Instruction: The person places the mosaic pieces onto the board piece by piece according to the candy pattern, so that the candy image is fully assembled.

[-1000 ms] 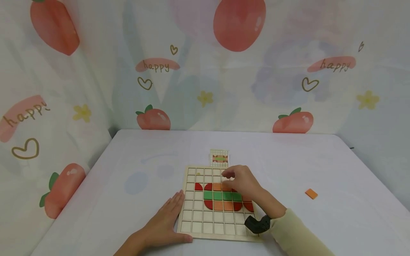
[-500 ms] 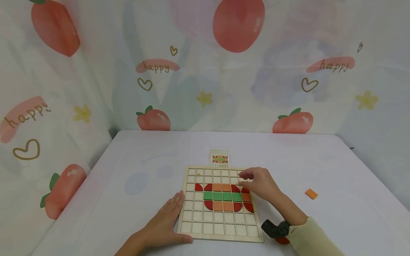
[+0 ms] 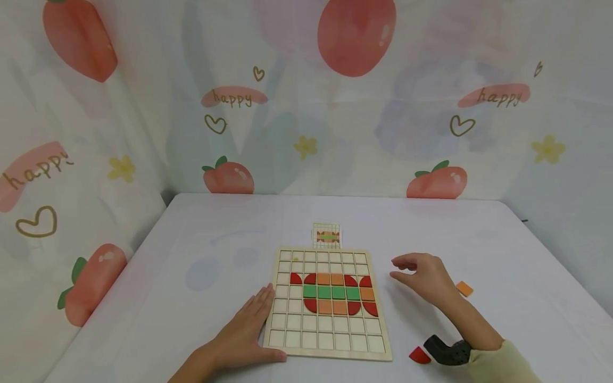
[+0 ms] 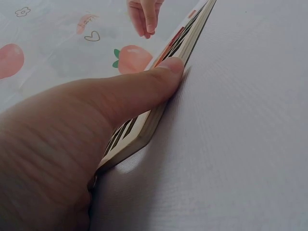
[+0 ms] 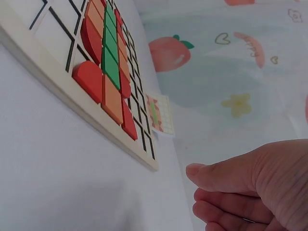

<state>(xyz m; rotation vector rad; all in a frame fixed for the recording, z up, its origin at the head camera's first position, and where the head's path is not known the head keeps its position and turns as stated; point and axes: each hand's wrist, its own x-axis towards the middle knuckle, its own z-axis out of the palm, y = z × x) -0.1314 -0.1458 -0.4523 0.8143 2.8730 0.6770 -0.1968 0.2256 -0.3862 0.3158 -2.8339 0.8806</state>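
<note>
A wooden grid board (image 3: 330, 354) lies flat on the table. In its cells are a row of green square tiles (image 3: 331, 292), several orange square tiles (image 3: 323, 307) and red rounded-corner tiles (image 3: 310, 305). My left hand (image 3: 246, 331) rests against the board's left side, fingers fairly straight; its thumb (image 4: 166, 77) touches the front edge in the left wrist view. To the right of the board hovers my right hand (image 3: 425, 277), thumb and fingertips apart, holding nothing. Past that wrist lies a loose orange tile (image 3: 464, 289); a red quarter-circle tile (image 3: 419, 355) lies nearer the front.
A small pattern card (image 3: 326, 235) lies just behind the board, printed with a similar red, orange and green design. A black wrist camera (image 3: 446, 351) sits on my right wrist, close to the red tile. Patterned cloth (image 3: 306, 122) hangs behind the table (image 3: 230, 218).
My right hand has moved right, from over the board to beside it, uncovering the red and orange tiles there. The loose red tile has come into view. My left hand stays put.
</note>
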